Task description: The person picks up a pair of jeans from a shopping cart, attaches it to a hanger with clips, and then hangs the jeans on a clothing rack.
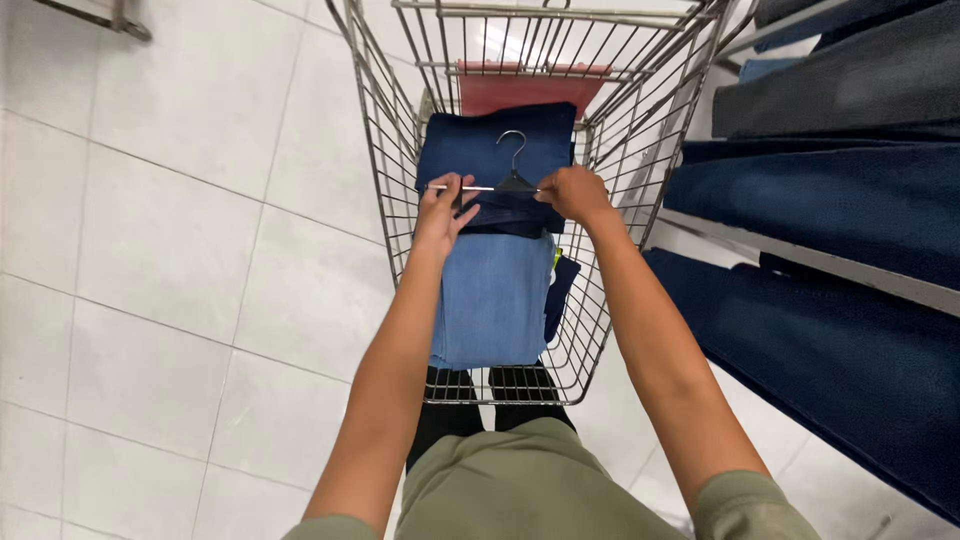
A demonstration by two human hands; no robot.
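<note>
Both hands grip one black clip hanger with a steel hook and a thin metal bar, held level above the wire trolley. The left hand is closed on the bar's left end, thumb over the top and fingers curled beneath. The right hand is closed on the bar's right end, knuckles upward.

The hanger lies directly over a dark blue denim garment, and its bar crosses the garment's lower edge. Whether the clips have bitten onto the fabric cannot be told: the hands cover both clip positions.

A lighter blue denim garment lies folded flat beneath and nearer the person, and a red folded item lies at the far end. All three rest inside the steel wire shopping trolley, which stands on a white tiled floor.

To the right, shelves carry stacked dark denim.

Progress, as a judgement: the hanger is at the dark garment, but the garment remains flat in the trolley and is not lifted. The lighter garment carries no visible hanger.
</note>
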